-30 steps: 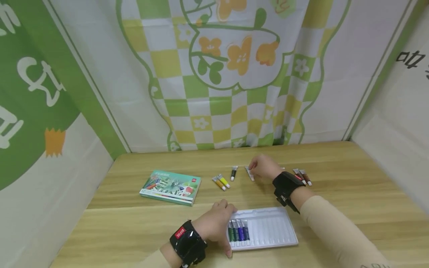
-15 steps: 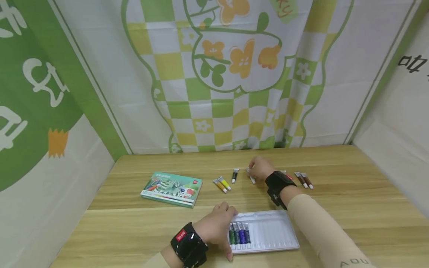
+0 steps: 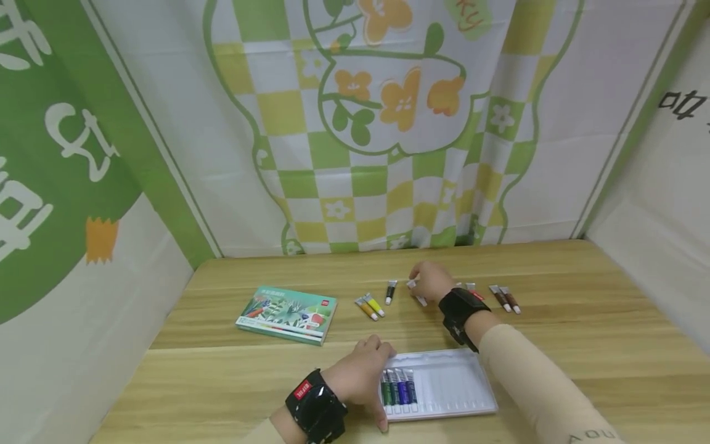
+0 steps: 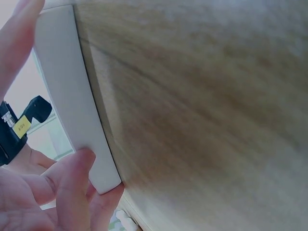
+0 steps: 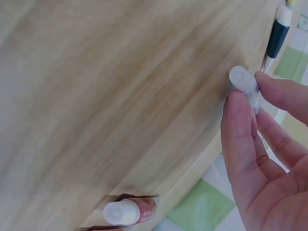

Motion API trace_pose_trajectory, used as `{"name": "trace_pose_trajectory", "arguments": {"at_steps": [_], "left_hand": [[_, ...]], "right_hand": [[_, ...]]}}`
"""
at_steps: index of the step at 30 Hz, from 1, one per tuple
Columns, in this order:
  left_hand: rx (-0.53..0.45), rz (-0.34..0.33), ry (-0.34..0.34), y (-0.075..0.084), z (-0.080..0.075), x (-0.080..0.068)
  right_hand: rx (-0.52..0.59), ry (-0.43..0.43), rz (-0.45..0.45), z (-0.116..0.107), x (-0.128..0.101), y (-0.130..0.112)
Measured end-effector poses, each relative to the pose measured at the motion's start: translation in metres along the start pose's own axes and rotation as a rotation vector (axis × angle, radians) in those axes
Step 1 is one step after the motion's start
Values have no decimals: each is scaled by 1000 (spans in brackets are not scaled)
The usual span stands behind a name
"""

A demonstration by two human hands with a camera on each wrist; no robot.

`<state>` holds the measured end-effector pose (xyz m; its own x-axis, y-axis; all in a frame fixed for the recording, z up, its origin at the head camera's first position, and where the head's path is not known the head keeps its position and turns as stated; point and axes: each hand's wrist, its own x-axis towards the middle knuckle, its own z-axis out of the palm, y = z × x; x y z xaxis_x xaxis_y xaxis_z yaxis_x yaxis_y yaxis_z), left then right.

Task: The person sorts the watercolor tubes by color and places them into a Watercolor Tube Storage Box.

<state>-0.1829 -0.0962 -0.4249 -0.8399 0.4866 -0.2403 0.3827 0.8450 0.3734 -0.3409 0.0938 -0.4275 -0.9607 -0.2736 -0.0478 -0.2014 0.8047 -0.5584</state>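
The right hand (image 3: 429,280) pinches a white paint tube (image 5: 244,85) far back on the tabletop (image 3: 582,333), with bare wood all around. The left hand (image 3: 360,376) grips the left edge of the white tray (image 3: 460,388) (4 tubes lie in it). A pink tube (image 5: 131,211) lies near, maybe touching nothing. Green checked cloth hangs behind.
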Motion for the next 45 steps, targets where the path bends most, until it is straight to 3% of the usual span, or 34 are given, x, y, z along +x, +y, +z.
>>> {"name": "trace_pose_trajectory", "arguments": {"at_steps": [5, 13, 20, 37, 45], "left_hand": [[-19, -7, -6, -1, 0, -1], [-18, -8, -13, -5, 3, -2], [-42, -13, -27, -4, 4, -3], [-56, 0, -24, -4, -3, 2], [-43, 15, -22, -1, -1, 5]], "right_hand": [[78, -17, -23, 0, -7, 2], [378, -104, -17, 0, -18, 7], [547, -206, 10, 2, -33, 11], [621, -335, -115, 7, -112, -2], [651, -307, -132, 23, -136, 1]]}}
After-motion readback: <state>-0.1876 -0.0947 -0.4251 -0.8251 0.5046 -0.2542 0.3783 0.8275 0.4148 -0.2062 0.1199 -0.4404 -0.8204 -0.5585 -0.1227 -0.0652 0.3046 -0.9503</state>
